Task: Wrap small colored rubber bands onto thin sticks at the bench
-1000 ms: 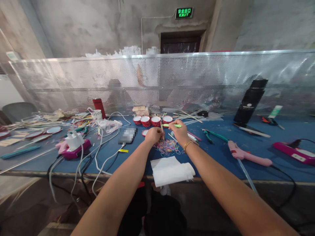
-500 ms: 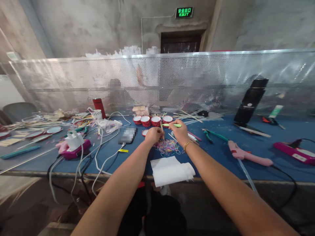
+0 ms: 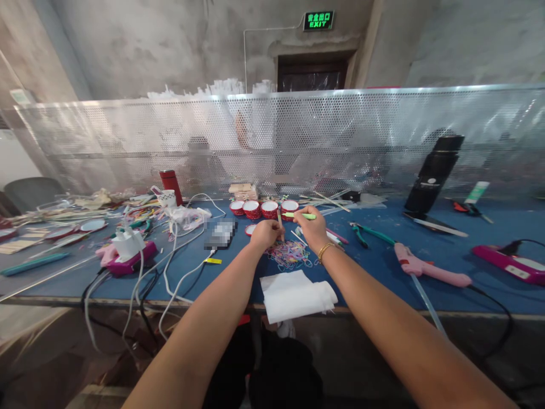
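1. My left hand (image 3: pixel 264 233) is curled closed around a thin pale stick (image 3: pixel 280 221), which stands nearly upright out of my fist.
2. My right hand (image 3: pixel 312 228) is closed on a green pen-like tool (image 3: pixel 300 216), held roughly level, its left end pointing toward the top of the stick. I cannot tell whether the two touch.
3. Both hands hang just above a loose heap of coloured rubber bands (image 3: pixel 290 254) lying on the blue tabletop (image 3: pixel 374 267); a gold bracelet (image 3: pixel 324 250) sits on my right wrist.
4. Just beyond my hands stands a row of red-rimmed cups (image 3: pixel 264 209).
5. Nearer me, at the tabletop's front edge, lies a folded white cloth (image 3: pixel 296 296), partly overhanging it.
6. To the right lie green-handled pliers (image 3: pixel 367 233) and a pink glue gun (image 3: pixel 426 270), well apart from my hands.
7. To the left, white cables (image 3: pixel 179 267) trail past a white charger (image 3: pixel 126 244) sitting on a pink block (image 3: pixel 128 264).
8. A perforated metal screen (image 3: pixel 298 136) runs along the back of the tabletop.
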Available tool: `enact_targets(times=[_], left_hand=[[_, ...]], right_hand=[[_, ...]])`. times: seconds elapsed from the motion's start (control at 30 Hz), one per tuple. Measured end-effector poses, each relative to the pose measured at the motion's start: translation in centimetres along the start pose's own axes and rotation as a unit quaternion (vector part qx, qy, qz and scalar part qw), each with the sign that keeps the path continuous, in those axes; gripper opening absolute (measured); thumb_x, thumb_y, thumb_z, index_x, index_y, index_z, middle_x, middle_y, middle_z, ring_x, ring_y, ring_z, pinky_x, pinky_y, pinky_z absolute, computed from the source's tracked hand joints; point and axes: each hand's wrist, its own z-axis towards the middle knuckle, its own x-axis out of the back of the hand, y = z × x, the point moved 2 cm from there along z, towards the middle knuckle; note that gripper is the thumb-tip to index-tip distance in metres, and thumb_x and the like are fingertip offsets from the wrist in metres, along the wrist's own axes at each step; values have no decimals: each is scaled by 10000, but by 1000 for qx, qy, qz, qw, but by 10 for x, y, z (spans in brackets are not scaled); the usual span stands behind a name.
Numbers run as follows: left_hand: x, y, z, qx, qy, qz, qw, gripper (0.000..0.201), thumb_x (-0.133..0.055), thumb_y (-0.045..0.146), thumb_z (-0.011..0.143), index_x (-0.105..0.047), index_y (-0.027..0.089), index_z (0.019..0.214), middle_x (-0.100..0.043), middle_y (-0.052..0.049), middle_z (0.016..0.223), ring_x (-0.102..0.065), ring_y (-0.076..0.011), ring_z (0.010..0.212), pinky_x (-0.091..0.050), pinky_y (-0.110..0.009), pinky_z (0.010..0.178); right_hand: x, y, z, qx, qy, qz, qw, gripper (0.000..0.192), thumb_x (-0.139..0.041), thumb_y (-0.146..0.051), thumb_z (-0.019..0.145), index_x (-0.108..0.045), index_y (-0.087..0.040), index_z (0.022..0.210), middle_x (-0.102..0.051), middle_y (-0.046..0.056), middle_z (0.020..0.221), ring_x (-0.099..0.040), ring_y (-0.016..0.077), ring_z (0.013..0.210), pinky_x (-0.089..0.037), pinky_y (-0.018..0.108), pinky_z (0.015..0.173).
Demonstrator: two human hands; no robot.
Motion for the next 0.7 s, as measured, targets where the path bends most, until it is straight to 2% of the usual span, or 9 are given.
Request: enact_targets(times=[0.13,0.3,0.5,0.7], left_hand=[[0,-1,0,0,5,2,1000,166,-697,297,864,-741,172,763,-754,-24,755,-617,-121,631,-429,-211,591],[-1,-1,0,2,4,-7,1000,145,-699,284,861,-742,170,783,-750,-23,743,-619,-118,614,-419,-212,574],[0,1,-1,7,-2,-6,1000,142,-689,274,867,-745,164,795,-753,-26,753,-613,-114,607,-423,-209,577],[0,-1,0,1,1,-8,1000,156,-701,287,862,-737,172,764,-747,-22,743,-616,-114,609,-429,-209,586]], right_hand=[[-2,1,-1,2,-36,-5,999,169,-642,-399,725,-600,-239,691,-664,-7,662,-582,184,649,-454,311,670],[0,3,0,-6,-5,-6,1000,171,-643,-402,722,-596,-240,697,-667,3,670,-608,201,685,-465,319,690],[-1,2,1,12,-24,-8,1000,170,-640,-397,722,-594,-237,685,-661,1,673,-603,200,694,-461,323,712],[0,2,0,1,-7,-1,1000,169,-634,-400,711,-585,-240,684,-652,-5,659,-588,195,674,-453,316,689]])
